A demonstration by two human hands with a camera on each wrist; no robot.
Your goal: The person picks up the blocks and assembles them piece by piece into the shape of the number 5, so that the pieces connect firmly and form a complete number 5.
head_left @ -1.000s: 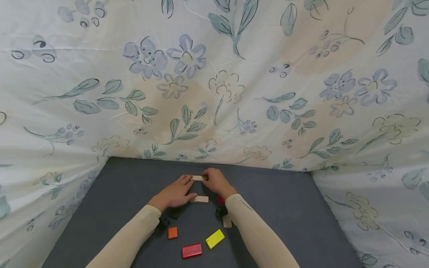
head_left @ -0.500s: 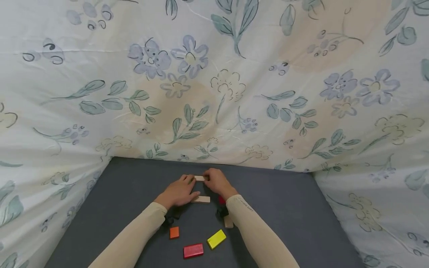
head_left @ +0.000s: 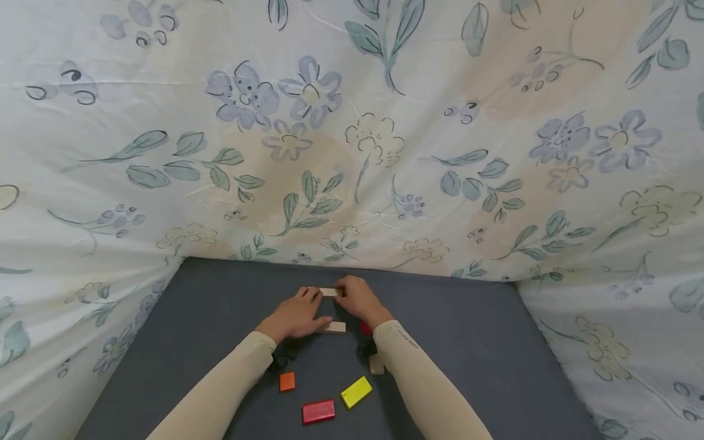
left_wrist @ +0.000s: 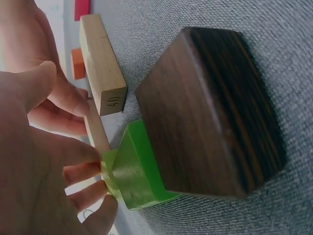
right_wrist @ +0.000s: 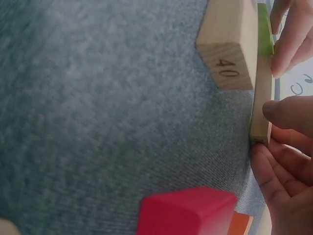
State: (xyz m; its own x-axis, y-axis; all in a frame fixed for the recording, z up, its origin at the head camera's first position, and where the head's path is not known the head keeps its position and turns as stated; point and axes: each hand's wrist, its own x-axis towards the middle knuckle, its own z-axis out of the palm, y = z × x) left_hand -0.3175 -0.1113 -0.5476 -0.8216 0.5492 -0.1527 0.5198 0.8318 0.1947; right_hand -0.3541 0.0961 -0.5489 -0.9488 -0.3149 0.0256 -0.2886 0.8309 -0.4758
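In the right wrist view, my right hand [right_wrist: 288,161] pinches the near end of a long, flat plain wooden block [right_wrist: 262,98], thumb on one side and fingers at its end. My left hand [head_left: 297,315] lies at the other end, its fingertips touching a light green block [left_wrist: 110,174] in line with the wooden one. A brighter green block [left_wrist: 139,169] and a dark brown wooden block [left_wrist: 195,112] lie below the left hand. A second wooden block, marked 40 [right_wrist: 230,44], lies nearer the person; in the head view the left thumb hovers over or touches it.
Nearer the person on the dark grey cloth [head_left: 467,366] lie an orange block [head_left: 287,382], a red block [head_left: 318,412] and a yellow block [head_left: 356,392]. By the right wrist are another red block [head_left: 365,328] and a tan block [head_left: 376,365]. A flowered curtain [head_left: 374,183] encloses the surface.
My left hand has shifted slightly right, covering a little more of both wooden blocks. The right hand keeps its pinch in nearly the same place. The head view has turned slightly.
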